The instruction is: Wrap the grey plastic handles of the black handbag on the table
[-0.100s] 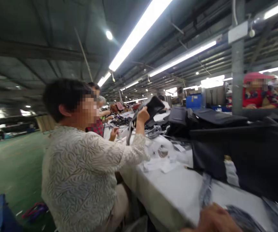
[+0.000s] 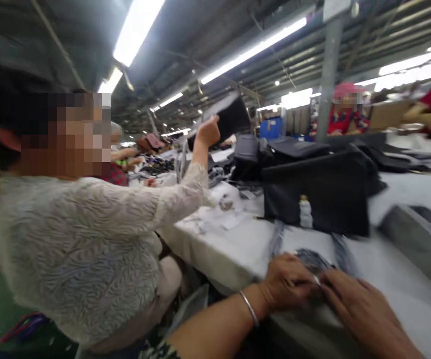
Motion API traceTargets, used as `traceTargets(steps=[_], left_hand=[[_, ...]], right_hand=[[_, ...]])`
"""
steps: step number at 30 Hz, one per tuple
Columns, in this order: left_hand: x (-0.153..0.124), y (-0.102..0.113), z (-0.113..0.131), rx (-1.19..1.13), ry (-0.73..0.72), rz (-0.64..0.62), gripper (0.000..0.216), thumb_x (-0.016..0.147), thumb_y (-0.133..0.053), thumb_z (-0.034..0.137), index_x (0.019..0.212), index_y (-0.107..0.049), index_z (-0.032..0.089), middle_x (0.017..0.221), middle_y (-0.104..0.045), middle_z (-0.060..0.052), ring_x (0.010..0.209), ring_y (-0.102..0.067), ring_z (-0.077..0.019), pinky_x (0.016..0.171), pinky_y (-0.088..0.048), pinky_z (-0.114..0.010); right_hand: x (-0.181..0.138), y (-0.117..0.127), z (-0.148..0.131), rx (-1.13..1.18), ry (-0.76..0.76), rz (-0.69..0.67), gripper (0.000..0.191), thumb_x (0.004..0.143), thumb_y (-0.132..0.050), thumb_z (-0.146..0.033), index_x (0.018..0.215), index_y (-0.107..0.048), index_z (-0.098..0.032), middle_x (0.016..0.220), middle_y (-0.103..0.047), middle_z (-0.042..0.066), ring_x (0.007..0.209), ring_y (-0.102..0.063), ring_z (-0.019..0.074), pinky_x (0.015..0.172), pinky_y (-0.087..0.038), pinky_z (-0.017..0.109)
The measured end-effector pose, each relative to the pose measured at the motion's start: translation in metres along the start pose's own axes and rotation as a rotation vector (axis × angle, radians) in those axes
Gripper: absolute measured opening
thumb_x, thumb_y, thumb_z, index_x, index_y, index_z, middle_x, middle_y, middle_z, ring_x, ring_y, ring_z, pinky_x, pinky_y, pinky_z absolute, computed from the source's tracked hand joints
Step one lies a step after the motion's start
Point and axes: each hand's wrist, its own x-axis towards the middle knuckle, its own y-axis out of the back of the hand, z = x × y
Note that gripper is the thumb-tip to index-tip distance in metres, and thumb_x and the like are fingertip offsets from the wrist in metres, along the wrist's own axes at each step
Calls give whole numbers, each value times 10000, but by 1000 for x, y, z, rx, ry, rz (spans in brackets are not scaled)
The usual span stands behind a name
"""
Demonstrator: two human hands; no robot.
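A single head-worn camera looks forward and slightly down along a long white table (image 2: 238,249), tilted left. It sits close over the wearer's left hand (image 2: 288,284) and right hand (image 2: 361,309) at the bottom edge, with a seated co-worker (image 2: 84,249) very near on the left

The whole view is smeared by motion. The right hand (image 2: 365,311) runs off the bottom edge, its wrist unseen. The left hand (image 2: 288,284) covers part of a blurred grey strap piece (image 2: 313,259), so its shape cannot be told. Small white scraps on the white table (image 2: 234,239) are too smeared to identify. The grey object at the right edge (image 2: 417,234) is unclear.
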Motion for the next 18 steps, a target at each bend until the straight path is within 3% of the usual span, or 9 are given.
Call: traceTargets(steps=[3, 5, 11, 18], left_hand=[[-11, -15, 0, 91, -137, 59, 212, 880, -565, 303, 780, -708, 184, 894, -747, -49, 873, -678, -149, 983, -445, -365], [-11, -12, -2, 119, -210, 76, 197, 891, -577, 296, 799, -712, 185, 884, -748, -43, 874, -675, -151, 950, -459, -351], [-11, 3, 3, 124, -375, 102, 205, 903, -570, 326, 877, -720, 188, 918, -744, -55, 894, -666, -176, 905, -481, -355], [-5, 3, 3, 85, -327, 74, 166, 895, -584, 253, 807, -703, 179, 855, -736, -47, 825, -637, -166, 839, -484, -345]], right_hand=[[-9, 23, -3, 5, -105, -303, 182, 915, -440, -269, 927, -622, -273, 921, -670, -4, 888, -625, 195, 875, -386, 426], [-3, 32, -8, 26, -147, -394, 168, 898, -454, -228, 957, -609, -255, 966, -663, 4, 929, -611, 191, 901, -356, 415], [3, 41, -17, 82, -192, -403, 194, 865, -507, -162, 1013, -604, -243, 1036, -654, 15, 1010, -587, 187, 980, -295, 429], [0, 39, -19, 99, -214, -373, 191, 864, -520, -141, 1005, -595, -245, 1039, -643, 9, 1021, -573, 191, 1008, -264, 463]])
